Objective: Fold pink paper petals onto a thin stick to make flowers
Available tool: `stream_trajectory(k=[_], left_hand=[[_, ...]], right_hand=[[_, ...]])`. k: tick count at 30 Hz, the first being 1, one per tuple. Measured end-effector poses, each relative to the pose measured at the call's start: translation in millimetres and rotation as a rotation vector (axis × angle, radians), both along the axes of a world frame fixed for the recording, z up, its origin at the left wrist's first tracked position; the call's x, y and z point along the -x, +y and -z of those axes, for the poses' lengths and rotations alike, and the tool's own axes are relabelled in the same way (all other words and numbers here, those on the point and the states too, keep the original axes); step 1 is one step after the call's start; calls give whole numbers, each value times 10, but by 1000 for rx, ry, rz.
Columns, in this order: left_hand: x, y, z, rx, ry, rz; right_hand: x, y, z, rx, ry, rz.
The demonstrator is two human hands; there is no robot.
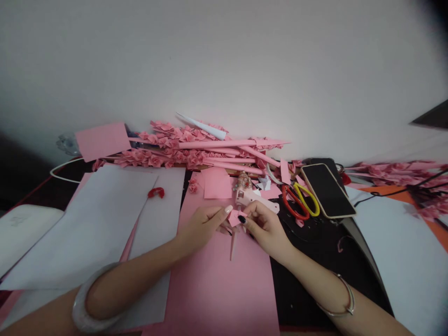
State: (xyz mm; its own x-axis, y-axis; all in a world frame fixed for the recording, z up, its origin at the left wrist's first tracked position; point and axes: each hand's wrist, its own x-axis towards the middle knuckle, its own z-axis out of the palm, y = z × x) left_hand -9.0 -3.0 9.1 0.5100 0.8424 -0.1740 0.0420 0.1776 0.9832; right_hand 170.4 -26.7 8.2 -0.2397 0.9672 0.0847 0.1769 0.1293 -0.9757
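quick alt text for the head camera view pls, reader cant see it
A person's left hand and right hand hold a small pink paper piece above a large pink sheet. Just beyond lies a pale pink glue gun, with red and yellow scissor handles and a phone to its right; pink paper flowers lie along the wall behind.

No legible text; faint mark (16,220) on white device (38,224) too blurred.

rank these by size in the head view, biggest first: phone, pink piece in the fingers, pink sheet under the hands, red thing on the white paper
1. Pink sheet
2. Phone
3. Pink piece and red thing: too alike to rank
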Motion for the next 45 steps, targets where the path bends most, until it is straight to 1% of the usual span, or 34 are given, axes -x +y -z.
stream_trajectory(k=[5, 8, 15, 21, 27, 31, 37, 42, 45], left_hand=[[-7, -7, -5, 6, 14, 16], [-5, -11, -9, -25, 64, 12], [14, -28, 3, -237, 193, 34], [16, -46, -45, -341, 264, 34], [15, -53, -88, -299, 233, 9], [16, -56, -67, -283, 211, 61], [15, -67, -47, -244, 146, 113], [13, -67, -49, -208, 71, 156], [13, -70, -55, -187, 63, 162]], right_hand=[[5, 1, -7, -6, -3, 3], [13, 2, -18, 5, -14, 20], [16, 12, -19, 20, -30, 32], [5, 16, -11, 28, -45, 26], [-1, 16, 2, 29, -57, 11], [-1, 22, -11, 22, -81, -27], [-15, 32, -32, -44, -192, -95], [-18, 32, -32, -61, -221, -93], [-14, 36, -44, -81, -237, -96]])
